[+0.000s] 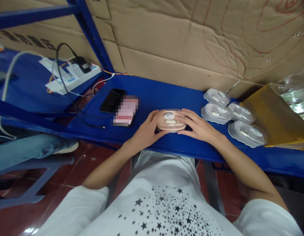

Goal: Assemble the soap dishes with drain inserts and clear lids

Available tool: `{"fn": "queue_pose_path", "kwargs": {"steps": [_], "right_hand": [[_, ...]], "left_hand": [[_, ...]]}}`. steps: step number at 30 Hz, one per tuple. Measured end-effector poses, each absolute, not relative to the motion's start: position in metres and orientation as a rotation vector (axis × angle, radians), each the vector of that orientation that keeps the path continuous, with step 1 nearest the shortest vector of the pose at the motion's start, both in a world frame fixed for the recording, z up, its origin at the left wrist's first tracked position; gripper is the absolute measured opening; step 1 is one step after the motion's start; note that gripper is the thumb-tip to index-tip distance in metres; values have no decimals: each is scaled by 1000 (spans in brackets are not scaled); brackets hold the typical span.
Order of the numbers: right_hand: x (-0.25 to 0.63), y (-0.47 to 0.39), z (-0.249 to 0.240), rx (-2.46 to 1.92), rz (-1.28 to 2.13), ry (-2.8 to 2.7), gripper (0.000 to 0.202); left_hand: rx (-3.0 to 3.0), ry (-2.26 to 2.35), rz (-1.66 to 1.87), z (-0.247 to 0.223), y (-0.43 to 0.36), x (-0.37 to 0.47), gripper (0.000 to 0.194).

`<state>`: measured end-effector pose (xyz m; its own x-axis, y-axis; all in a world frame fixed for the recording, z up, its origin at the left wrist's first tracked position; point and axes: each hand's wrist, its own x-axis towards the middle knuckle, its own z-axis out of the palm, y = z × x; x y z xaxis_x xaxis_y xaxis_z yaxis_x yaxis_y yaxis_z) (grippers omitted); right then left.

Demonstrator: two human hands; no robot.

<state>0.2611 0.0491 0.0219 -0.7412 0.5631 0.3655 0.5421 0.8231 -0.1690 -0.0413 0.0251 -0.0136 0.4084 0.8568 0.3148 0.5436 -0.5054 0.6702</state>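
A clear oval plastic case [172, 127] rests on the blue tabletop in front of me, with a round white label and a small pale oblong piece on its top. My left hand [150, 127] wraps around its left side, thumb along the near edge. From the other side my right hand [197, 126] grips the case, fingertips on its top and far edge, thumb at the near edge. Pinkish colour shows through the plastic; whether that is contents or skin I cannot tell. To the right of my right hand stand several similar clear cases [216, 113].
Left of my hands lie a dark phone [113, 100] and another phone with a blurred-out screen [126, 111]. A black cable [93, 124] runs beside them to a white power strip [75, 77]. An open cardboard box [277, 118] holds wrapped packs at right. A person's leg [31, 149] shows at left.
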Motion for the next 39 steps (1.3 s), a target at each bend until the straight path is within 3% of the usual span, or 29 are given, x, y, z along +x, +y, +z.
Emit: {"fn": "queue_pose_path", "kwargs": {"steps": [4, 8, 16, 25, 31, 33, 39], "right_hand": [[261, 46, 18, -924, -55, -2647, 59], [258, 43, 18, -1108, 50, -2654, 51], [259, 53, 25, -1035, 92, -2600, 53], [252, 54, 18, -1210, -190, -2524, 49], [235, 61, 7, -1364, -266, -2477, 74], [245, 67, 11, -1480, -297, -2379, 78], [341, 71, 49, -1744, -121, -2213, 66]], "left_hand": [[2237, 1185, 867, -12, 25, -41, 82], [2258, 1210, 854, -9, 24, -41, 81], [2282, 1233, 875, -14, 26, -40, 88], [2303, 1244, 988, -17, 26, -41, 90], [2333, 1254, 977, -17, 27, -41, 84], [2344, 1263, 957, -16, 27, -41, 83], [2414, 1303, 873, -14, 27, -41, 79]]}}
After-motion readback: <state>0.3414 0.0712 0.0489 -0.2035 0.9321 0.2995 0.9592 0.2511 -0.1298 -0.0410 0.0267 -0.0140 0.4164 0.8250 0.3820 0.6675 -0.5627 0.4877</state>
